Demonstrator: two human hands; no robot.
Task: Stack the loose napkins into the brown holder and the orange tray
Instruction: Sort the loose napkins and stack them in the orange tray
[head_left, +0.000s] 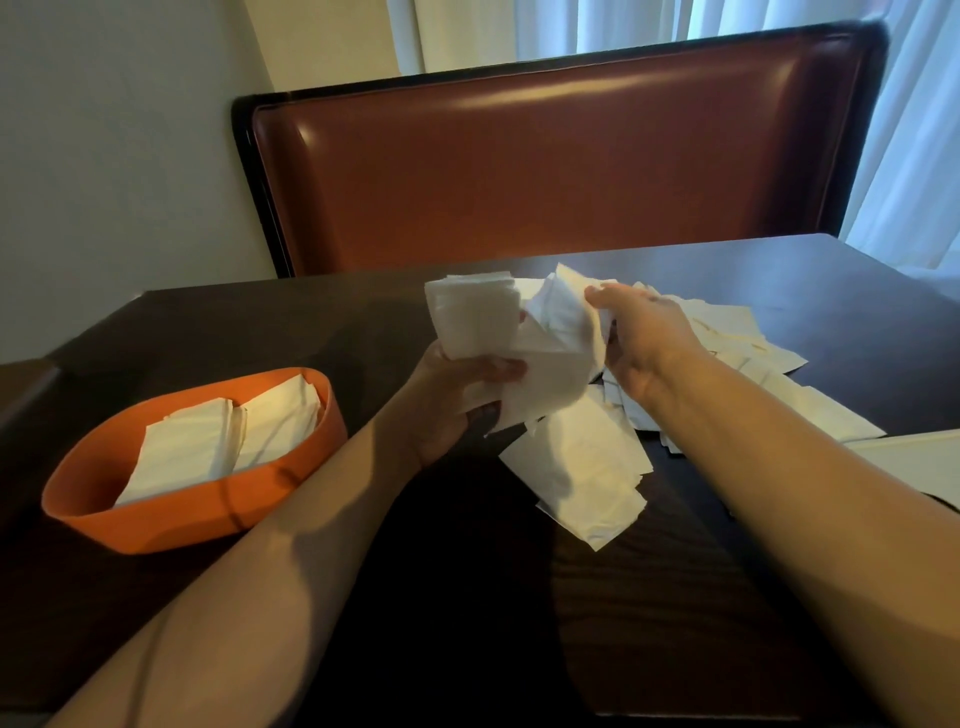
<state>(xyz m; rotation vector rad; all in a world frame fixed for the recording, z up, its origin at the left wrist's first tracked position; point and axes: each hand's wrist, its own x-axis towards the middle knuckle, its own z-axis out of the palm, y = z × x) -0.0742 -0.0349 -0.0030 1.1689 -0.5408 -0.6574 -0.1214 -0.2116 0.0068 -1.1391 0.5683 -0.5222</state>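
My left hand grips a thick stack of white napkins held upright above the dark table. Against that stack my right hand pinches a loose napkin that hangs folded and crumpled. A scattered pile of loose napkins lies on the table under and right of my hands. At the left stands the orange tray, holding two side-by-side stacks of napkins. The brown holder does not show.
The dark wooden table runs to a far edge below a red-brown padded bench back. A white flat object lies at the right edge. Curtains hang behind the bench.
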